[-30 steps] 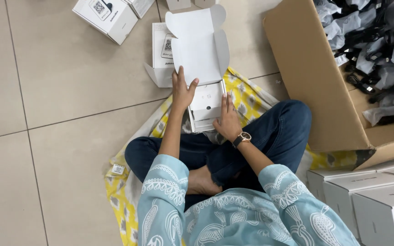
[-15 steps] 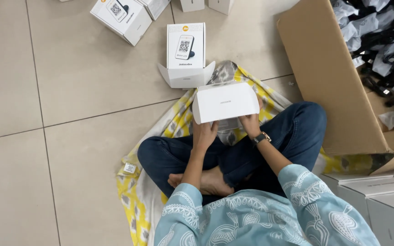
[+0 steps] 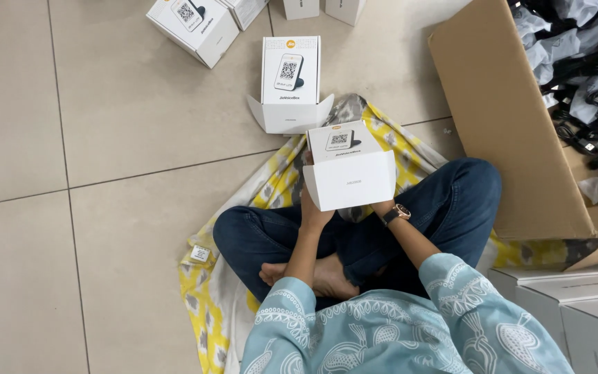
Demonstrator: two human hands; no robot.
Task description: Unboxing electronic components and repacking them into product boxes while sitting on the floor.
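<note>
Beige tiled floor (image 3: 70, 138); yellow patterned cloth (image 3: 205, 305) spread on it, person seated cross-legged on the cloth.

White box (image 3: 351, 166): held above the lap, front flap hanging open.
Left hand (image 3: 313, 211): under the box's left side, fingers gripping it.
Right hand (image 3: 382, 206): mostly hidden behind the box, supporting its right side; finger spread cannot be told.
Second box (image 3: 290, 83): on the floor just beyond the held box, flaps open.
Cardboard carton (image 3: 506, 131): right of the held box, holding bagged dark items (image 3: 583, 76).

Packing area on a tiled floor (image 3: 70, 138) — identical white boxes (image 3: 290, 76) laid about, large carton (image 3: 513, 138) of bagged parts (image 3: 583, 76) alongside.
</note>
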